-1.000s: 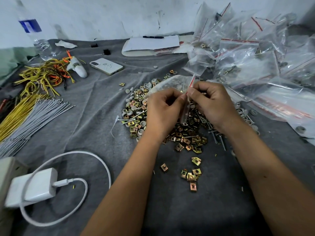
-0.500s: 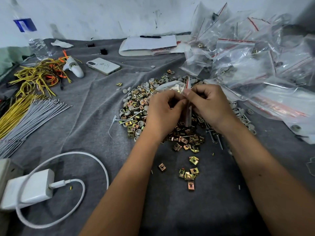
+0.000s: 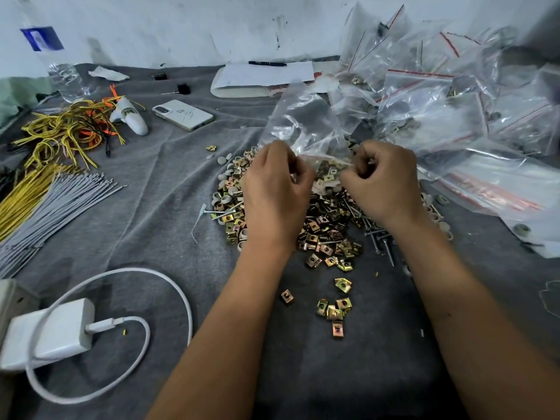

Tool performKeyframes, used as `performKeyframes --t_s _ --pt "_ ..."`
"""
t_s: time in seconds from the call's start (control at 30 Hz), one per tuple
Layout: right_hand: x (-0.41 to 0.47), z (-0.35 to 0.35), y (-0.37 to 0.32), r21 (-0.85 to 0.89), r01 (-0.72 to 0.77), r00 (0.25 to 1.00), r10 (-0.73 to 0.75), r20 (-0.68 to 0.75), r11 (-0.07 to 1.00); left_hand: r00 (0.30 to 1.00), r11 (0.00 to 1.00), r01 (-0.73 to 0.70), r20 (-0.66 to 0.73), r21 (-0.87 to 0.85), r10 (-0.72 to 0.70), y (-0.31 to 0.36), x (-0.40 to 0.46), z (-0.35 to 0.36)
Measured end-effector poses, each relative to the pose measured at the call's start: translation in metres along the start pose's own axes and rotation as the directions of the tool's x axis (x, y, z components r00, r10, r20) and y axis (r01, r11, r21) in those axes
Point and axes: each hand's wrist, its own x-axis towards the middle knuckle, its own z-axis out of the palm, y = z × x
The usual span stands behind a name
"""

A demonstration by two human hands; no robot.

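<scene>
Since a second ago we have drawn our hands apart. They met at the middle of the bag's mouth then; now the left hand (image 3: 272,189) and the right hand (image 3: 381,183) sit side by side with a gap between them. The fingers of each are curled and pinched on their own end of the mouth of the clear bag (image 3: 303,122). Nearest us, at six o'clock from the hands, a few loose clip nuts (image 3: 335,310) lie on the grey cloth (image 3: 151,183) that covers the desk. At eight o'clock sits a white charger (image 3: 51,334) with its cable (image 3: 181,298) looped round it. Both hands hover just over the big pile of clip nuts (image 3: 327,225), with screws (image 3: 381,237) at its four o'clock edge and pale plastic caps (image 3: 224,189) at its nine o'clock edge. The clear bag runs from our fingers toward twelve o'clock, stretched wide and crumpled; we cannot tell whether the clips seen through its mouth are inside it or under it. A sheaf of grey cable ties (image 3: 60,204) lies at nine o'clock and a tangle of yellow wires (image 3: 60,131) at ten o'clock. A white phone (image 3: 183,115) lies at eleven o'clock. A heap of zip bags (image 3: 454,110) fills two o'clock, and a paper pad (image 3: 266,75) with a pen (image 3: 266,63) lies farthest at twelve.
</scene>
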Motion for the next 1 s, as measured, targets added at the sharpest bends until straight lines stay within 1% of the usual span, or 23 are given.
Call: performKeyframes --t_s 0.07,0.17,0.2,0.23,0.33,0.37,0.4,0.43,0.47,0.5,0.53,0.57,0.6,0.63,0.67,0.7,0.73,0.8,0.83,0.87,0.93,1.0 --pt "-0.002 0.005 -0.005 0.087 -0.006 1.0 0.005 0.013 0.996 0.999 0.998 -0.034 0.029 -0.046 0.035 0.002 0.0 0.003" --pt "-0.005 0.01 -0.009 0.129 0.048 0.999 -0.05 0.017 0.99 0.979 0.997 -0.008 0.202 -0.078 0.024 0.004 -0.002 0.005" --pt "-0.004 0.01 -0.009 0.133 0.052 0.999 -0.053 0.001 0.99 0.974 0.997 -0.003 0.225 -0.074 0.019 0.003 -0.002 0.004" --pt "-0.003 0.008 -0.008 0.133 0.047 0.999 -0.044 -0.026 0.99 0.977 0.997 0.004 0.211 -0.071 0.011 0.002 -0.001 0.002" --pt "0.001 0.003 -0.001 0.101 -0.009 0.992 0.022 -0.122 0.995 0.996 0.99 0.077 0.051 -0.118 -0.071 -0.005 0.005 -0.005" --pt "0.002 0.002 0.0 0.087 -0.04 0.993 0.05 -0.111 0.995 0.996 0.988 0.094 0.004 -0.119 -0.094 -0.007 0.007 -0.007" --pt "0.002 0.002 0.0 0.082 -0.067 0.996 0.071 -0.05 0.994 0.994 0.991 0.101 -0.038 -0.092 -0.105 -0.007 0.008 -0.009" --pt "0.001 0.001 -0.001 0.094 -0.083 0.995 0.078 0.056 0.992 0.991 0.993 0.102 -0.082 -0.054 -0.106 -0.006 0.009 -0.01" --pt "0.001 -0.001 -0.003 0.115 -0.078 0.981 0.055 0.188 0.99 0.986 0.995 0.1 -0.134 -0.023 -0.103 -0.006 0.01 -0.012" --pt "0.001 -0.005 -0.004 0.128 -0.044 0.947 0.001 0.321 0.991 0.977 0.995 0.095 -0.191 0.0 -0.093 -0.007 0.012 -0.015" --pt "0.002 -0.012 -0.005 0.122 0.007 0.893 -0.061 0.446 0.992 0.968 0.996 0.083 -0.24 0.02 -0.076 -0.007 0.013 -0.017" --pt "0.003 -0.019 -0.008 0.106 0.05 0.821 -0.101 0.563 0.993 0.962 0.997 0.067 -0.269 0.048 -0.052 -0.007 0.014 -0.02" --pt "0.004 -0.024 -0.012 0.077 0.075 0.736 -0.107 0.668 0.994 0.963 0.995 0.055 -0.268 0.086 -0.03 -0.007 0.015 -0.021" --pt "0.004 -0.027 -0.015 0.03 0.091 0.653 -0.082 0.753 0.995 0.972 0.991 0.045 -0.234 0.128 -0.014 -0.007 0.015 -0.021" --pt "0.004 -0.028 -0.019 -0.034 0.11 0.585 -0.037 0.81 0.993 0.985 0.986 0.037 -0.17 0.163 -0.009 -0.006 0.013 -0.019" --pt "0.004 -0.028 -0.022 -0.108 0.132 0.539 0.02 0.842 0.985 0.996 0.982 0.029 -0.083 0.189 -0.013 -0.005 0.011 -0.016" --pt "0.003 -0.027 -0.027 -0.18 0.152 0.516 0.078 0.853 0.972 1.0 0.978 0.018 0.021 0.206 -0.023 -0.006 0.009 -0.012" --pt "0.003 -0.024 -0.036 -0.297 0.192 0.519 0.16 0.839 0.935 0.968 0.972 0.02 0.237 0.235 -0.077 -0.009 0.006 -0.007" --pt "0.002 -0.023 -0.041 -0.343 0.225 0.531 0.181 0.828 0.912 0.946 0.968 0.023 0.308 0.251 -0.102 -0.011 0.005 -0.005" --pt "0.001 -0.021 -0.046 -0.379 0.258 0.541 0.192 0.819 0.889 0.931 0.966 0.02 0.346 0.258 -0.112 -0.012 0.004 -0.004" --pt "-0.003 -0.016 -0.055 -0.426 0.294 0.556 0.209 0.804 0.856 0.929 0.974 0.011 0.358 0.228 -0.094 -0.013 0.002 -0.004" --pt "-0.007 -0.011 -0.059 -0.46 0.307 0.566 0.229 0.792 0.833 0.943 0.986 0.014 0.325 0.168 -0.069 -0.013 0.003 -0.005"
